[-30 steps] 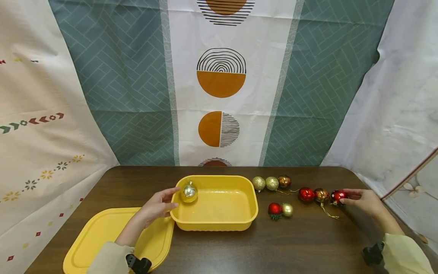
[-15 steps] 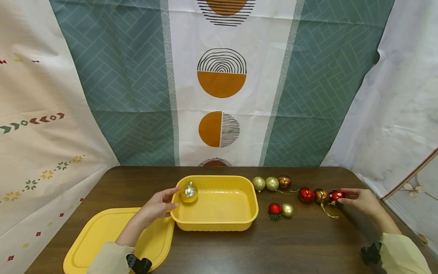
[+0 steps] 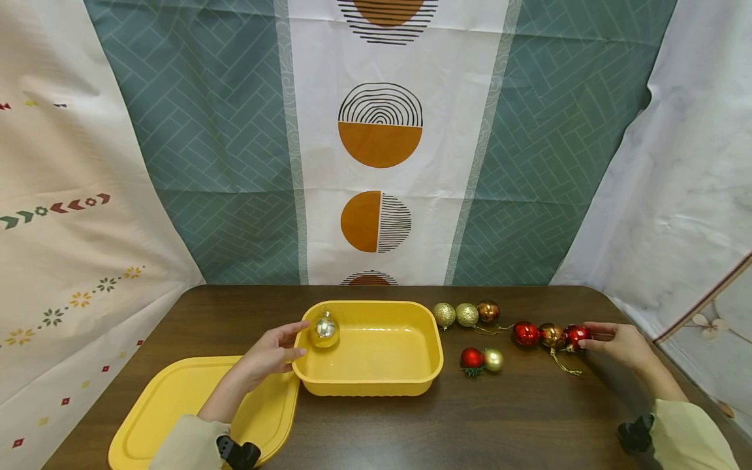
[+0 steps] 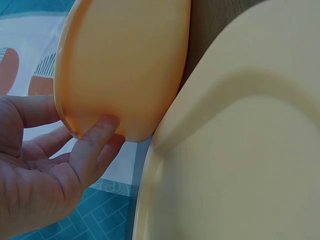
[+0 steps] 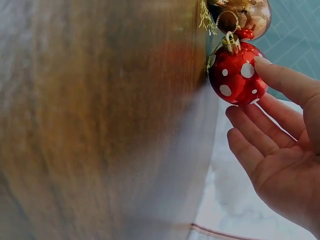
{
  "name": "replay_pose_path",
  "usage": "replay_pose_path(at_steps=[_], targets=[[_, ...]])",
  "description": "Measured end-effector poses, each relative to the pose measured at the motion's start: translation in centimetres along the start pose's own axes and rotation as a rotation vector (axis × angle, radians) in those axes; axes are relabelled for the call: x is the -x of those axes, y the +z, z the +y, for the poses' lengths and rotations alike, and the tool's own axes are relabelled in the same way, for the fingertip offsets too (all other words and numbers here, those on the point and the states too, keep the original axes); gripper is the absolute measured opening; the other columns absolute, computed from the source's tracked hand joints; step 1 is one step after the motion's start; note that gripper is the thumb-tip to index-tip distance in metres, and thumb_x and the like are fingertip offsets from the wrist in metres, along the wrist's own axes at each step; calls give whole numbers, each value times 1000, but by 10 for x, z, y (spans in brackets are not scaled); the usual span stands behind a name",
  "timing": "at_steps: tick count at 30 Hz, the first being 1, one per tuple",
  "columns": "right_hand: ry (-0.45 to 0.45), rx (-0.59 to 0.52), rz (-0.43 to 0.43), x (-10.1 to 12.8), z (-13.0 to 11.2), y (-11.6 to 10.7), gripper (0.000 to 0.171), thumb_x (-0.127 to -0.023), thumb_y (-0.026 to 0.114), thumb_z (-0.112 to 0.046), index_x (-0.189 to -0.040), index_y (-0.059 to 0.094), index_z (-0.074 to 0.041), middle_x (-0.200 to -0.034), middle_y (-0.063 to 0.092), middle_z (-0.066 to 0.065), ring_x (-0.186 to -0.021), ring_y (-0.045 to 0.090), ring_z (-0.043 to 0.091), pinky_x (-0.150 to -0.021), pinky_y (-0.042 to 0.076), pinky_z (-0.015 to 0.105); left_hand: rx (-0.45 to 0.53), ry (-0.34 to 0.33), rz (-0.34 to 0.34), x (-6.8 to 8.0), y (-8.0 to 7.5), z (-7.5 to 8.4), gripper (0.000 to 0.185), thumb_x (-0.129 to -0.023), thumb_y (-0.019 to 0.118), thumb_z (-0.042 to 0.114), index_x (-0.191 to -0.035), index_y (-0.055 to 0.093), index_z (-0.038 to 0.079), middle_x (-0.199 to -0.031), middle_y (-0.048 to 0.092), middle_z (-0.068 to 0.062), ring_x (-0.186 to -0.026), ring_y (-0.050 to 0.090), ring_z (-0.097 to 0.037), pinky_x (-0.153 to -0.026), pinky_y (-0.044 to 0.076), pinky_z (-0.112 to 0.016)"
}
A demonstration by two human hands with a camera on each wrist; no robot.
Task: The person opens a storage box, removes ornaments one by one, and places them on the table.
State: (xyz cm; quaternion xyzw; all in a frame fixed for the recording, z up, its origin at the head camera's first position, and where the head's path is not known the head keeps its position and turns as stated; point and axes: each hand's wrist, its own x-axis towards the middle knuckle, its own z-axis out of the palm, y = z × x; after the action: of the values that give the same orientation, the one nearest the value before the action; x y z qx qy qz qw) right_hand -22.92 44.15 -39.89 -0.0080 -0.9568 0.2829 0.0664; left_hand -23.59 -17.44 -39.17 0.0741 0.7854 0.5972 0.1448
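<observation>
Dark wood table (image 3: 411,424); patterned teal-white curtain (image 3: 235,163) behind.

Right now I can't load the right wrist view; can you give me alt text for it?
A right hand with straight fingers touches a glossy red ball ornament with white dots, one fingertip on its side, no closed grip. Its gold cap meets a shiny copper ball ornament above it, both lying on the dark brown wooden table.

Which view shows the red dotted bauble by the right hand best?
Right wrist: the red dotted bauble fills the frame, white dots and gold cap clear, right hand fingertip touching it. Head view shows it small, dots unreadable. Left wrist view doesn't show it.
</observation>
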Motion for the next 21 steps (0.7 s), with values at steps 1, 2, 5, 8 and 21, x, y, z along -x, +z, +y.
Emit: replay_pose_path(at_steps=[1, 2, 5, 8, 21], targets=[[-6, -2, 1, 0, 0, 0, 56, -77, 72, -24, -113, 54, 15, -100, 62, 31, -73, 57, -1, -60, 45, 15, 1, 1, -1, 0, 0, 0, 55, -88, 52, -1, -139, 32, -1, -137, 34, -30, -112, 50, -39, -82, 50, -46], [-7, -8, 4, 0, 0, 0, 56, -77, 72, -24, -113, 54, 15, -100, 62, 30, -73, 57, -2, -60, 44, 15, 4, 1, -1, 0, 0, 0, 55, -88, 52, -1, -139, 32, -1, -137, 34, -30, -112, 50, -39, -82, 50, -46], [-6, -39, 0, 1, 1, 0, 57, -78, 71, -24, -114, 53, 16, -100, 62, 30, -73, 55, -7, -60, 43, 12, 9, -2, -3, 0, 0, 1, 55, -88, 52, -1, -139, 32, -1, -137, 34, -30, -113, 49, -39, -83, 50, -46], [-2, -65, -4, 3, 0, 0, 58, -78, 71, -23, -115, 52, 17, -101, 62, 30, -73, 53, -11, -60, 43, 11, 12, -6, -1, 0, -1, 2, 55, -88, 52, -1, -139, 33, -1, -136, 34, -30, -114, 48, -40, -83, 49, -46], [-13, -60, -4, 7, -4, 0, 58, -78, 72, -23, -116, 52, 16, -104, 61, 30, -75, 53, -11, -61, 43, 11, 4, -13, 21, 0, 0, 1, 54, -87, 53, -2, -138, 35, 0, -135, 37, -29, -111, 51, -38, -82, 50, -45]])
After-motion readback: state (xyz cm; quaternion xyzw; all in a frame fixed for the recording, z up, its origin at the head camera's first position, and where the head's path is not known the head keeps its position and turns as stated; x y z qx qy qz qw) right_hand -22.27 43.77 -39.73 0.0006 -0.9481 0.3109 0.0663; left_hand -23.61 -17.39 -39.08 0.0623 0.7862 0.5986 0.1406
